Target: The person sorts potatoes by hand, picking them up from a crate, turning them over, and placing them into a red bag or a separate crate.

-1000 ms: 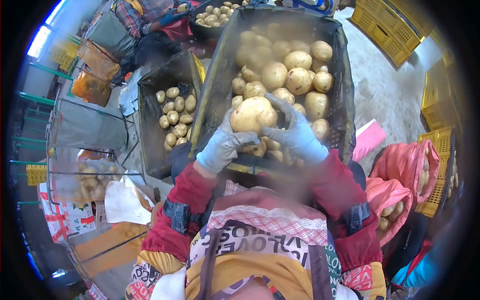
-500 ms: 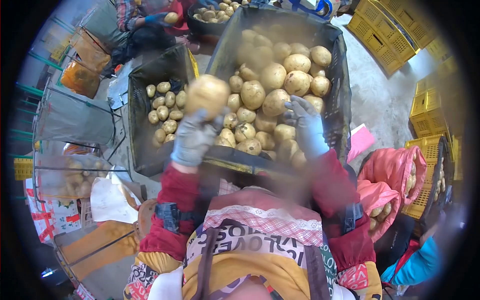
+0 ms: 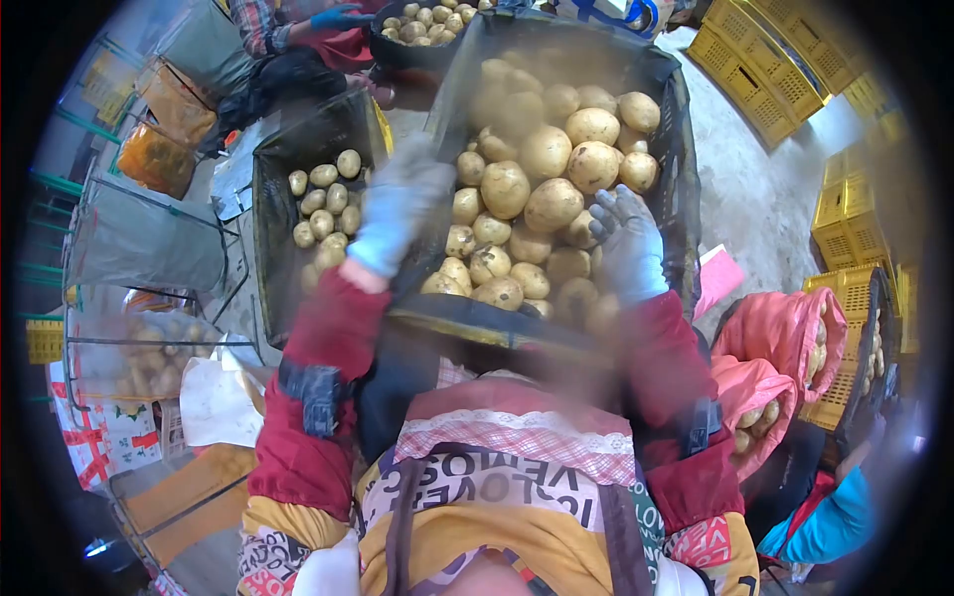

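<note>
Gloved in grey and blue, my left hand (image 3: pixel 402 204) is over the rim between two dark-lined crates; it is smeared by motion, and its fingers and anything in them cannot be made out. My right hand (image 3: pixel 629 238), in a matching glove, is at the right side of the large crate (image 3: pixel 681 149), its fingers apart and bent over potatoes (image 3: pixel 554 205), with nothing held. Large potatoes fill that crate. Smaller potatoes (image 3: pixel 322 223) lie in the narrower crate (image 3: pixel 278 308) on the left.
Yellow crates (image 3: pixel 755 70) stand at the upper right. Pink sacks (image 3: pixel 765 343) of potatoes are at the right, near a person's blue sleeve (image 3: pixel 830 517). Another person's gloved hand (image 3: pixel 341 17) is at the top, beside a round tub (image 3: pixel 422 50). Wire-framed bags (image 3: pixel 149 238) stand left.
The large potato that was at my left hand is no longer visible there. That hand has moved up slightly. My right hand has shifted slightly right. The other person's potato is out of sight.
</note>
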A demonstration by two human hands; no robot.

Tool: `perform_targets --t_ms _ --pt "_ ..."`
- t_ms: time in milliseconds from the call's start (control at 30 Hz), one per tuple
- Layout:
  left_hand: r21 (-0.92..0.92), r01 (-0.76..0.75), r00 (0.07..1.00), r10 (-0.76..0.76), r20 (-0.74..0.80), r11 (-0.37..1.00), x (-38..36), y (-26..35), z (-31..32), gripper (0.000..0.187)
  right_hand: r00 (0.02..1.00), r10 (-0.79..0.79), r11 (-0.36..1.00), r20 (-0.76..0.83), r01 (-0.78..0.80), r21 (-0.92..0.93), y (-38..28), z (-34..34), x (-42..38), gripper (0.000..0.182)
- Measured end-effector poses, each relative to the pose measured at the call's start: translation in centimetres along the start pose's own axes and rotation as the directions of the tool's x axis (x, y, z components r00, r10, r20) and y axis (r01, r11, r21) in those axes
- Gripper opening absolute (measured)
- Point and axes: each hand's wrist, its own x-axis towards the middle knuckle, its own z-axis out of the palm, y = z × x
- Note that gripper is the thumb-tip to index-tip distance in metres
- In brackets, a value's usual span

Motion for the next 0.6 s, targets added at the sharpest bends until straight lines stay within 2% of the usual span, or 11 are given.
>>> perform_targets --t_ms 67,100,133,233,367,433,467,500,533,567,600 --pt "0.343 -0.411 0.905 0.332 0.267 0.844 3.1 -5.8 4.8 0.056 0.999 -0.020 1.000 -0.038 0.020 0.014 -0.6 0.0 -0.1 0.045" --pt "0.354 -0.286 0.909 0.135 0.395 0.890 2.2 -4.8 7.3 0.056 0.999 -0.006 0.999 -0.039 0.008 0.039 -0.7 -0.1 0.0 0.043" --pt "0.660 -0.391 0.857 -0.007 0.515 0.642 2.5 -2.4 9.6 0.063 0.999 0.006 0.998 -0.041 -0.003 0.068 -0.7 -0.2 0.1 0.041" --pt "0.853 -0.310 0.885 -0.201 0.421 0.419 2.0 -4.9 14.4 0.070 1.000 0.024 0.999 -0.010 -0.024 0.039 -0.8 -0.9 1.3 0.043" --pt "0.904 -0.272 0.910 -0.218 0.354 0.329 2.9 -6.7 15.7 0.064 0.996 0.036 0.999 -0.081 -0.036 0.004 -0.8 -0.5 1.7 0.040" --pt "0.704 -0.230 0.926 -0.070 0.370 0.672 3.8 -8.7 13.5 0.055 0.997 0.047 0.999 -0.061 -0.047 0.009 -0.7 -0.5 1.5 0.037" --pt "0.240 0.195 0.810 -0.295 0.508 0.951 6.9 -18.8 11.1 0.054 0.997 0.024 0.999 -0.072 -0.027 -0.038 -0.4 -0.5 1.5 0.037" --pt "-0.154 0.700 0.626 -0.494 0.604 0.698 9.9 -28.3 8.8 0.054 0.997 0.002 0.996 -0.083 -0.009 -0.084 0.1 -0.5 1.6 0.037" --pt "-0.118 0.624 0.720 -0.509 0.473 0.773 6.2 -17.5 9.2 0.057 0.997 0.010 0.997 -0.075 -0.015 -0.075 1.8 -2.1 2.9 0.037" --pt "-0.051 0.554 0.795 -0.509 0.329 0.831 2.0 -4.8 9.8 0.060 0.946 -0.249 0.836 0.206 0.317 -0.448 4.4 -5.0 5.2 0.037" --pt "-0.044 0.553 0.798 -0.513 0.318 0.832 0.9 -2.8 9.2 0.060 0.770 -0.344 0.456 0.537 0.637 -0.621 6.1 -6.3 6.4 0.036"
